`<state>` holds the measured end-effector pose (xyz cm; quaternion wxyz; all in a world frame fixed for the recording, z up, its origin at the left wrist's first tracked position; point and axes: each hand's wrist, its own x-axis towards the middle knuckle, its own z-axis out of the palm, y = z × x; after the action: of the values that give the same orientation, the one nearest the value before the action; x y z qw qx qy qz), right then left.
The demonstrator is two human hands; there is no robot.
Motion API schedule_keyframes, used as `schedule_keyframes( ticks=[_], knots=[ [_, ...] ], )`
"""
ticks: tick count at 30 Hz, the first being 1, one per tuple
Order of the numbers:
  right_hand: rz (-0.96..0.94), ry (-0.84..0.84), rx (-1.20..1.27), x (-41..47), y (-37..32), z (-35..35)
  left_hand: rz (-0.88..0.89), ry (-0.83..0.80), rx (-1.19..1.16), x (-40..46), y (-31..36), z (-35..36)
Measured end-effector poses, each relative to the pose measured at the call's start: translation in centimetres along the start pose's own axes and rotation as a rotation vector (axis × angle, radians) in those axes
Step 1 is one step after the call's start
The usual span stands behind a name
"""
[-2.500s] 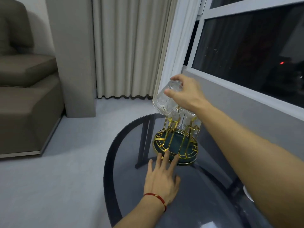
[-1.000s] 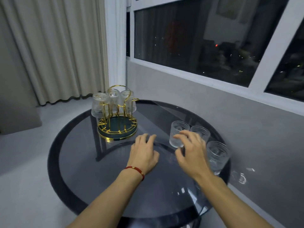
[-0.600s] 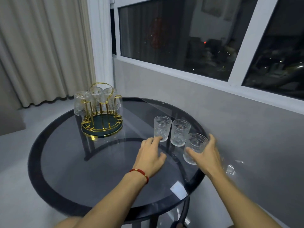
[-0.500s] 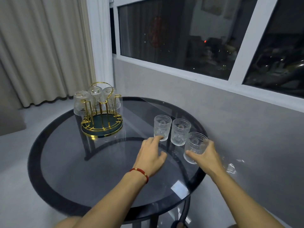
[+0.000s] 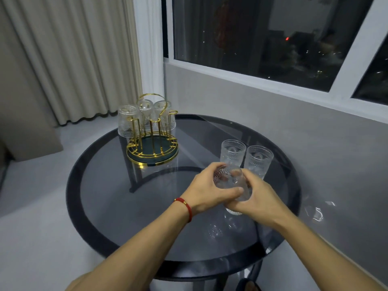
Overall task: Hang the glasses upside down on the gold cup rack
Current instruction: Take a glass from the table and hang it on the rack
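A clear patterned glass (image 5: 232,183) is lifted just above the table, held between both hands. My left hand (image 5: 206,190) wraps its left side and my right hand (image 5: 255,196) grips its right side. Two more glasses (image 5: 233,152) (image 5: 259,159) stand upright on the table just behind my hands. The gold cup rack (image 5: 152,141) with a dark green base stands at the table's far left. Three glasses hang upside down on it, among them one on the left (image 5: 127,120).
The round dark glass table (image 5: 117,206) stands beside a grey wall under a window (image 5: 262,38). Beige curtains (image 5: 73,55) hang at the back left. Light floor surrounds the table on the left.
My right hand picked up the nearest glass from the row of three and brought it toward me. My left hand left the tabletop and closed on the same glass. The view shifted slightly.
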<state>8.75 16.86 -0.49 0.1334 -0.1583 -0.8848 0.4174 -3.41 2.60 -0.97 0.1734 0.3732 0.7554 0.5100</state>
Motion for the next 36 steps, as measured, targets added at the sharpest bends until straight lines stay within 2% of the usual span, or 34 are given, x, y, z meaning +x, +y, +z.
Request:
schedule_keyframes(
  ticks=[4,8,12,14,16,17,18,19,20,21,22,28,36],
  knots=[
    [-0.026,-0.121,0.281,2.6,-1.2,2.1,-0.047,0.2,-0.081,0.0,-0.8,-3.2],
    [0.206,-0.319,0.911,6.1,-3.0,6.3,-0.148,0.414,-0.261,0.2,-2.6,-6.2],
    [0.251,-0.172,1.075,8.8,-4.0,9.3,-0.186,0.437,-0.402,1.3,-4.0,-7.5],
    [0.25,-0.083,1.028,10.1,-4.4,9.9,-0.203,0.4,-0.474,1.9,-4.9,-8.5],
    [0.237,0.021,0.908,11.2,-4.4,10.3,-0.176,0.407,-0.415,2.2,-6.1,-9.6],
    [0.217,0.097,0.8,11.7,-4.6,10.3,-0.172,0.449,-0.282,2.3,-7.0,-10.1],
    [0.181,0.178,0.659,12.3,-4.8,10.3,-0.176,0.497,-0.03,2.3,-8.5,-10.8],
    [0.135,0.251,0.536,12.7,-5.3,10.1,-0.187,0.505,0.325,2.0,-10.0,-11.2],
    [0.085,0.3,0.445,13.5,-6.0,9.9,-0.182,0.472,0.631,1.7,-11.7,-11.6],
    [0.042,0.333,0.382,14.3,-6.7,9.5,-0.169,0.409,0.808,1.5,-13.2,-11.7],
    [0.007,0.361,0.325,15.2,-7.6,9.0,-0.164,0.351,0.882,1.3,-14.1,-11.7],
    [-0.089,0.521,0.05,21.6,-12.6,6.5,-0.155,0.317,0.863,1.8,-15.2,-11.4],
    [-0.123,0.339,-0.17,25.8,-14.8,8.4,-0.164,0.317,0.87,1.8,-15.3,-11.4]
  ],
)
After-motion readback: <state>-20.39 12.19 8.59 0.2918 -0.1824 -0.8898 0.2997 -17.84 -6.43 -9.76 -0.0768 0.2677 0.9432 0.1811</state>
